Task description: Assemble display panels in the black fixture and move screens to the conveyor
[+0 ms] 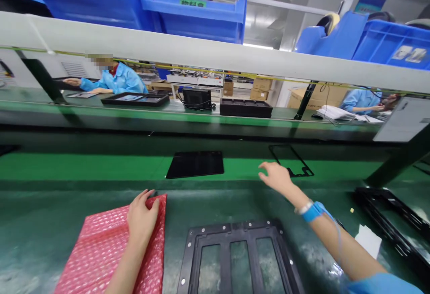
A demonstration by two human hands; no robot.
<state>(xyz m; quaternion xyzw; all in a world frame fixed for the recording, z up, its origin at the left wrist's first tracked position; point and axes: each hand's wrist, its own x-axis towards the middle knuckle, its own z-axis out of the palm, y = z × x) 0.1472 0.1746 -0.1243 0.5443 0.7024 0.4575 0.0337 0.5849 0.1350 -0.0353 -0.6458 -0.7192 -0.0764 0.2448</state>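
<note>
My left hand (143,215) rests on the upper right part of a pink bubble-wrap bag (101,244), fingers bent, with a gap between thumb and forefinger. Whether anything lies inside the bag I cannot tell. My right hand (276,177) reaches out over the green strip, thumb and forefinger apart and nothing between them. Just beyond it lies a thin black frame (295,153), partly covered by the hand. Left of that hand, a flat black glossy panel (196,164) lies on the strip. Nearest me stands a black tray-like fixture (225,240) with slots and small silver dots.
At the right are a black frame part (386,222), white paper (368,240) and a dark post (399,164). A white shelf beam (201,47) with blue bins (201,16) crosses overhead. Across the bench sit people in blue (124,79). A blue wrist strap (314,212) trails a cord.
</note>
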